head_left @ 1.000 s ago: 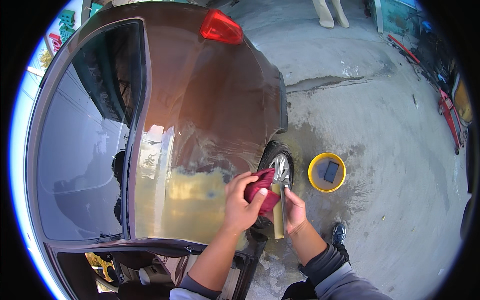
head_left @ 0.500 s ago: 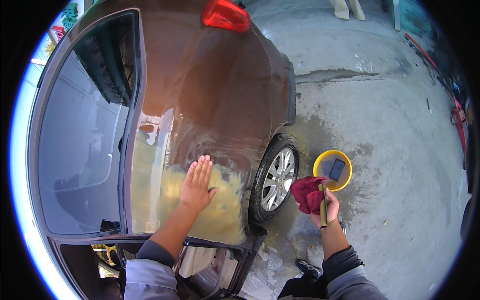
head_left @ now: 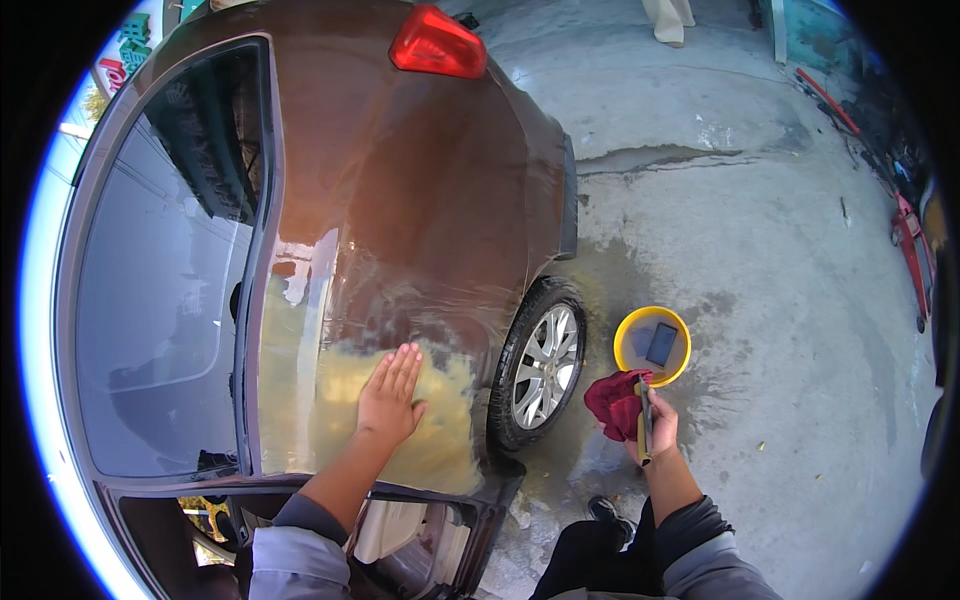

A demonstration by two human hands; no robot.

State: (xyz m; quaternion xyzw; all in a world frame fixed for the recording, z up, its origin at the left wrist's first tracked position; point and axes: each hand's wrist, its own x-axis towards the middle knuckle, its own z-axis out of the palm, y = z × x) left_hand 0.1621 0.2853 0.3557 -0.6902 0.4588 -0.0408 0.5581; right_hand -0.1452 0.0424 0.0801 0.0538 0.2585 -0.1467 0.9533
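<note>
My left hand [head_left: 390, 398] lies flat, fingers stretched, on a yellowish filler patch [head_left: 430, 455] on the brown car's rear side panel [head_left: 430, 200]. Its fingertips reach close to the patch's far edge, where dull brown paint begins. To the right of the wheel, my right hand [head_left: 663, 425] is closed around a crumpled dark red cloth [head_left: 612, 402] and a thin, flat, olive-edged strip [head_left: 645, 425], perhaps a sanding pad. The fingers partly hide the strip. Just beyond that hand stands a yellow-rimmed bucket [head_left: 619, 345] of cloudy water, with a dark rectangular block [head_left: 661, 343] in it.
The rear wheel [head_left: 545, 365] sits between the panel and the bucket. Side glass [head_left: 165, 300] lies on the left, and a red tail light [head_left: 438, 42] at the far end. Wet concrete floor [head_left: 780, 300] spreads right, with a red floor jack [head_left: 912, 255] along its edge.
My left hand has slid a little toward me over the filler patch. My right hand still grips the cloth and strip, and the strip has turned more edge-on. The whole view has shifted slightly.
</note>
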